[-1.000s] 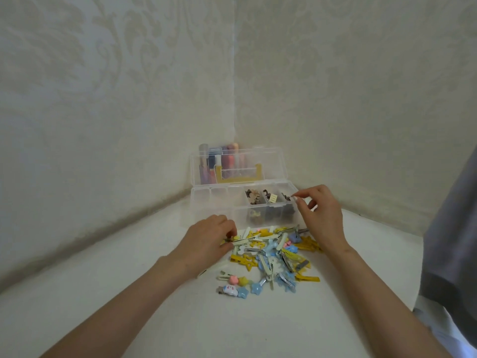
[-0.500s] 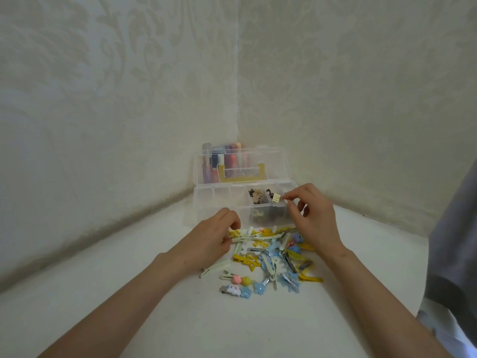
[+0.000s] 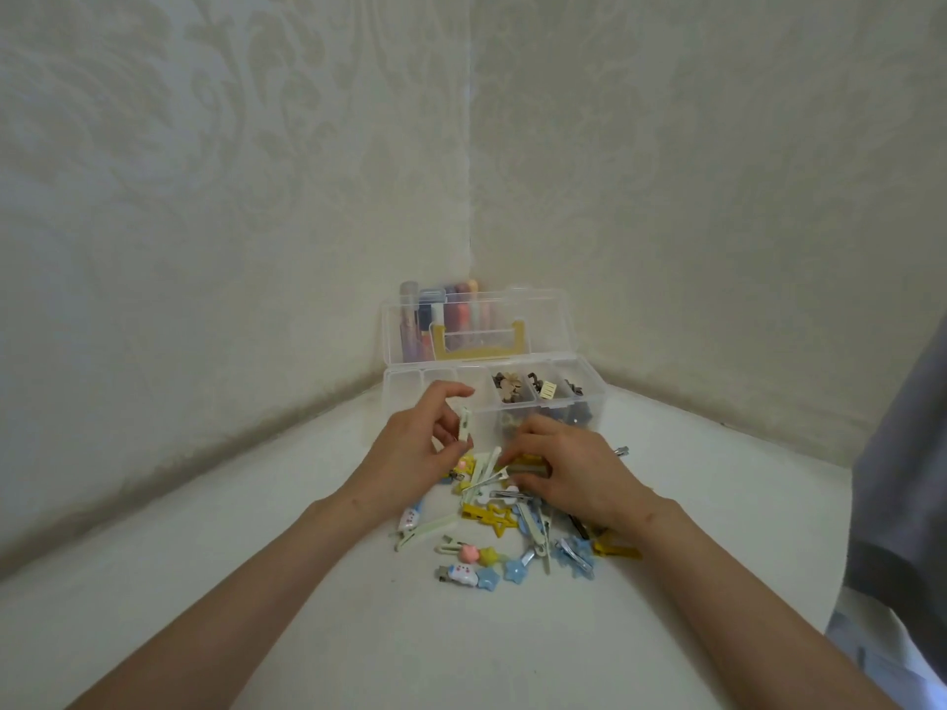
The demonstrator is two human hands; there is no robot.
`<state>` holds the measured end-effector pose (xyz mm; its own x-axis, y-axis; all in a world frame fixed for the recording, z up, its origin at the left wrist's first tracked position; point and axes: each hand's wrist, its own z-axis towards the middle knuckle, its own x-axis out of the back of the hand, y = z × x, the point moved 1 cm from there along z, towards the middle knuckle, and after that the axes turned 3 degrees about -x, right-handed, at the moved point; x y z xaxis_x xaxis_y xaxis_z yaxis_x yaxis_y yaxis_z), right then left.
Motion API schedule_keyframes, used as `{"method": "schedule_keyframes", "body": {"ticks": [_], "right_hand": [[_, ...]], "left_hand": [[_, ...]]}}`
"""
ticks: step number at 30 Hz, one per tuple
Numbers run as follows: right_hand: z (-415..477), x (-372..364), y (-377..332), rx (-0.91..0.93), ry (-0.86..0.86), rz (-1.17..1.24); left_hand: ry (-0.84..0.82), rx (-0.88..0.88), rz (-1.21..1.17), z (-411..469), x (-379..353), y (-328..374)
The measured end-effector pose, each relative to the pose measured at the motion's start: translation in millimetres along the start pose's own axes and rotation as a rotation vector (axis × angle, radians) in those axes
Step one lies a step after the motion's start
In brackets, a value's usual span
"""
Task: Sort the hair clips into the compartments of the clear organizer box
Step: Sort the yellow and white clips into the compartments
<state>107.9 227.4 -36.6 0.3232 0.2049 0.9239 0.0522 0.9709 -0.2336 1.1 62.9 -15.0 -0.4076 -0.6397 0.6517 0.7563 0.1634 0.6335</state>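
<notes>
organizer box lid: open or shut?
Open. The lid stands upright behind the box, and the clips in its right compartments lie uncovered.

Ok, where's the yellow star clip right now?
Head view, centre: the yellow star clip lies in the loose pile, just nearer the camera than the right hand.

Wallpaper patterned in cream damask, clear organizer box, handle coloured yellow, pale green clip, yellow star clip, blue star clip.

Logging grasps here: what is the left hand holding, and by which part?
The left hand pinches a pale green flat hair clip by its lower end, clip upright.
</notes>
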Motion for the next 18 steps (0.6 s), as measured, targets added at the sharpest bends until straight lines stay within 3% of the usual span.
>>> {"method": "schedule_keyframes", "body": {"ticks": [7,11,18], "right_hand": [[-1.4,3.4,-3.0,-0.017,0.016,0.066],[-2.4,5.4,-2.3,-0.122,0.046,0.257],[-2.6,7.8,6.0,-0.245,0.172,0.501]], "left_hand": [[0.149,-0.016,-0.084,18.7,9.3,9.5],[0.249,-0.030,-0.017,46.3,11.7,11.9],[0.150,0.106,0.134,78.3,-1.2,1.7]]}}
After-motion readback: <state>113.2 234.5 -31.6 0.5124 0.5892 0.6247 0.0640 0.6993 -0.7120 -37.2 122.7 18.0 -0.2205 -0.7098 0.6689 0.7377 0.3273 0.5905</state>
